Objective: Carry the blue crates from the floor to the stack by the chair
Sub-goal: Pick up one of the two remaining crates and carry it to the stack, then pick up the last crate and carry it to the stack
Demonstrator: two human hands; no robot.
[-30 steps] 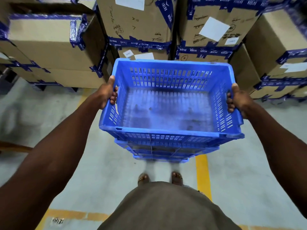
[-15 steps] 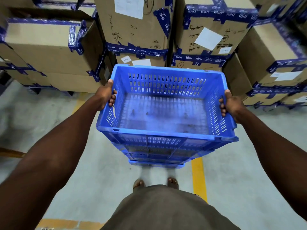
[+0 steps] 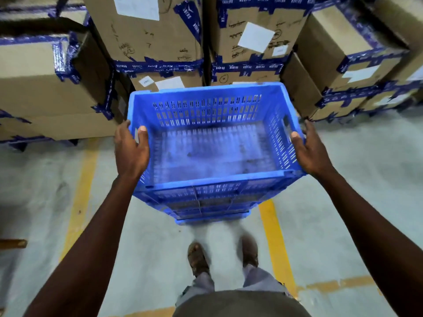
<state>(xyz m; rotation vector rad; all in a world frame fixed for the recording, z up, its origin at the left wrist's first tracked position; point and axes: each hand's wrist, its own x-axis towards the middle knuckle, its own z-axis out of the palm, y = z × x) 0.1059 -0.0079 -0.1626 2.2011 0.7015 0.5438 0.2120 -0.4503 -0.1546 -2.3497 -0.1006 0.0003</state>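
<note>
A blue slotted crate [image 3: 212,154] sits as the top of a stack of blue crates [image 3: 206,209] standing on the floor in front of my feet. My left hand [image 3: 130,152] lies against its left wall, thumb over the rim, fingers straight and apart. On the right wall rests my right hand [image 3: 309,152] in the same way, thumb on the rim. The right handle hole [image 3: 286,121] is free, ahead of that hand. The crate is empty.
Taped cardboard boxes [image 3: 148,42] are stacked close behind the crates, and more stand left [image 3: 43,88] and right [image 3: 348,56]. Yellow floor lines [image 3: 274,243] run past the stack. A wooden piece [image 3: 12,243] pokes in at the left edge.
Both hands have left the side handles and slid back toward me along the walls, fingers uncurled. The view has tilted down, showing more of my feet and floor.
</note>
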